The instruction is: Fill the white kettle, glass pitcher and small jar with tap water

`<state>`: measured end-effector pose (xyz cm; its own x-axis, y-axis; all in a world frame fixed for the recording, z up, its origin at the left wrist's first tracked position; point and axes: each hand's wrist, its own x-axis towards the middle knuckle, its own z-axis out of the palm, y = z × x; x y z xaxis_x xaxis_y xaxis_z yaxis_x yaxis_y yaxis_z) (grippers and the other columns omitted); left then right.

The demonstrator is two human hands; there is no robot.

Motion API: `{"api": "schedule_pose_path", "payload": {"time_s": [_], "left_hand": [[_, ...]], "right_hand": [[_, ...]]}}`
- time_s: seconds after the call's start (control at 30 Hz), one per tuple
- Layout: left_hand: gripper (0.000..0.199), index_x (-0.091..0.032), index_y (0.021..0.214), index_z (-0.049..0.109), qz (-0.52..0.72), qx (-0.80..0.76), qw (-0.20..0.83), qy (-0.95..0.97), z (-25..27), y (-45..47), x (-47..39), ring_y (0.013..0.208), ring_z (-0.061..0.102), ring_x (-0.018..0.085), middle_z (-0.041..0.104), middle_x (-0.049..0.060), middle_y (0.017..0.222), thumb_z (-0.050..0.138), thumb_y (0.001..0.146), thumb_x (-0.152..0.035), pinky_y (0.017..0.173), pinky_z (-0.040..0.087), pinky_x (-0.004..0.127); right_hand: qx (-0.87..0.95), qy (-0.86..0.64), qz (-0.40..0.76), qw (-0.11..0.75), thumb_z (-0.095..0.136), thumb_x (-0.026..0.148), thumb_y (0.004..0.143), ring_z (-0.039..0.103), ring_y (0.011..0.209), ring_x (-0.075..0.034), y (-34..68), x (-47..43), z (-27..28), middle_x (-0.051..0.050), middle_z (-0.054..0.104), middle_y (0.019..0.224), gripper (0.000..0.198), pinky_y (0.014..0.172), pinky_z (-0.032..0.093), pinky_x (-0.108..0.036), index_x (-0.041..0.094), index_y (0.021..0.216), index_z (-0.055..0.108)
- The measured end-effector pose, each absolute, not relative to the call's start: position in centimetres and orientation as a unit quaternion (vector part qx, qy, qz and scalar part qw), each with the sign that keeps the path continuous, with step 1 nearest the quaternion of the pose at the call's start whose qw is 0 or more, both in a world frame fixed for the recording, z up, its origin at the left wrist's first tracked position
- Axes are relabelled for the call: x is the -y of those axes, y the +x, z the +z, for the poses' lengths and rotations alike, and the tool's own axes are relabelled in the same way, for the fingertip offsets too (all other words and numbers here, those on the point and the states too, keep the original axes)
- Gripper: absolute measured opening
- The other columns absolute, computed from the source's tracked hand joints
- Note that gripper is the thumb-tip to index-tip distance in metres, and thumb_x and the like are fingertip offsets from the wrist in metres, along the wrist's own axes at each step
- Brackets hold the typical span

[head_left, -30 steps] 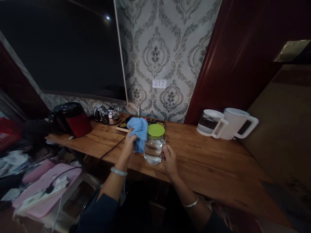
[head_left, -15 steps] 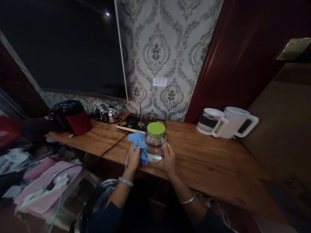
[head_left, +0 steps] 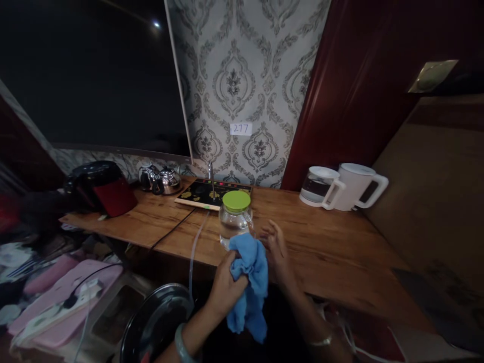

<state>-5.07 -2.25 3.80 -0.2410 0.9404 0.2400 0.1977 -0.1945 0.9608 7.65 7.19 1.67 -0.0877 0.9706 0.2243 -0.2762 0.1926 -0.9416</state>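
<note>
In my left hand [head_left: 228, 285] a crumpled blue cloth [head_left: 249, 272] is gripped, hanging below the fist in front of the table edge. Just behind it a clear glass pitcher [head_left: 228, 222] with a lime-green lid [head_left: 236, 200] stands upright on the wooden table [head_left: 302, 247]. The cloth hides the pitcher's lower right part. To the right of the cloth my right hand [head_left: 275, 246] is raised with its fingers loosely apart, holding nothing and clear of the pitcher's handle.
Behind the pitcher lies a black tea stove [head_left: 198, 192] with a tap. Shiny kettles [head_left: 169, 180] and a red-black appliance [head_left: 109, 191] stand left. A glass jug [head_left: 321, 185] and white jug [head_left: 354, 186] stand right. A metal basin [head_left: 159, 317] sits below the table.
My right hand has let go of the pitcher's handle and opened. My left hand has brought the cloth from the pitcher's left side to in front of it, closer to me.
</note>
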Motion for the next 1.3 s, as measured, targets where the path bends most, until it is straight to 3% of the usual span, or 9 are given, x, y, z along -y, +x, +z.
{"api": "schedule_pose_path", "payload": {"time_s": [0.1,0.2,0.3,0.43,0.63,0.83,1.0,1.2,1.3], "left_hand": [[0.028,-0.022,0.097,0.071,0.581,-0.533,0.270,0.553,3.8,-3.6,1.2,0.095,0.066,0.027,0.072,0.007,0.099,0.065,0.070,-0.017,0.089,0.052,0.037],[0.042,-0.024,0.112,0.072,0.571,-0.471,0.286,0.609,3.9,-1.9,0.4,0.113,0.064,0.032,0.072,0.011,0.114,0.068,0.071,-0.017,0.102,0.049,0.045],[0.041,-0.023,0.114,0.073,0.550,-0.431,0.345,0.626,4.4,-1.8,0.0,0.111,0.066,0.030,0.073,0.012,0.114,0.069,0.074,-0.019,0.099,0.051,0.043],[0.021,-0.022,0.099,0.074,0.646,-0.496,0.299,0.497,5.0,-4.2,-1.0,0.094,0.070,0.024,0.074,0.009,0.099,0.069,0.080,-0.028,0.087,0.055,0.037],[0.045,-0.019,0.110,0.070,0.684,-0.463,0.376,0.419,4.5,-4.9,-3.5,0.104,0.071,0.026,0.076,0.011,0.107,0.082,0.073,-0.042,0.095,0.053,0.038],[0.045,-0.017,0.097,0.069,0.691,-0.439,0.396,0.416,4.7,-3.2,-5.8,0.071,0.063,0.016,0.067,0.002,0.071,0.072,0.081,-0.059,0.073,0.050,0.029],[0.048,-0.018,0.085,0.064,0.693,-0.424,0.425,0.399,4.7,-4.8,-5.2,0.055,0.050,0.011,0.054,-0.004,0.059,0.072,0.077,-0.065,0.054,0.041,0.023],[0.045,-0.018,0.073,0.061,0.703,-0.446,0.384,0.400,5.2,-9.0,-3.2,0.043,0.040,0.009,0.045,-0.006,0.045,0.067,0.081,-0.062,0.047,0.032,0.021],[0.050,-0.018,0.070,0.059,0.697,-0.469,0.354,0.410,5.5,-9.8,-2.9,0.043,0.040,0.010,0.045,-0.005,0.045,0.064,0.083,-0.066,0.046,0.031,0.021]], "right_hand": [[0.581,-0.294,0.533,0.540,0.076,0.062,0.077,0.056,0.133,-0.031,10.0,-5.2,0.5,-0.010,0.057,0.147,0.080,0.107,0.048,-0.047,0.031,0.146,0.048],[0.581,-0.316,0.507,0.553,0.083,0.054,0.072,0.054,0.137,-0.033,11.5,-4.0,0.1,-0.010,0.060,0.146,0.078,0.112,0.045,-0.049,0.029,0.141,0.056],[0.483,-0.372,0.544,0.577,0.083,0.045,0.072,0.067,0.117,-0.032,13.2,-4.3,0.2,-0.010,0.072,0.127,0.064,0.101,0.054,-0.048,0.026,0.130,0.064],[0.382,-0.406,0.586,0.588,0.084,0.040,0.067,0.074,0.090,-0.029,15.2,-5.4,0.3,-0.005,0.079,0.096,0.047,0.081,0.061,-0.042,0.023,0.110,0.072],[0.358,-0.396,0.601,0.595,0.083,0.039,0.070,0.075,0.085,-0.028,15.4,-5.5,-0.2,-0.004,0.078,0.089,0.035,0.077,0.061,-0.042,0.024,0.100,0.072],[0.359,-0.414,0.587,0.595,0.087,0.042,0.064,0.074,0.090,-0.031,15.6,-6.0,0.1,-0.008,0.079,0.102,0.049,0.076,0.060,-0.042,0.022,0.106,0.073],[0.399,-0.412,0.540,0.615,0.085,0.041,0.063,0.072,0.089,-0.028,15.9,-7.2,1.2,-0.005,0.078,0.099,0.054,0.076,0.058,-0.038,0.024,0.113,0.071],[0.500,-0.360,0.426,0.663,0.078,0.039,0.075,0.065,0.111,-0.028,13.5,-8.5,6.0,-0.008,0.067,0.129,0.063,0.096,0.054,-0.043,0.026,0.134,0.058],[0.572,-0.305,0.350,0.676,0.074,0.039,0.080,0.056,0.129,-0.030,10.3,-8.7,9.3,-0.011,0.054,0.146,0.070,0.110,0.044,-0.049,0.027,0.144,0.049]]}}
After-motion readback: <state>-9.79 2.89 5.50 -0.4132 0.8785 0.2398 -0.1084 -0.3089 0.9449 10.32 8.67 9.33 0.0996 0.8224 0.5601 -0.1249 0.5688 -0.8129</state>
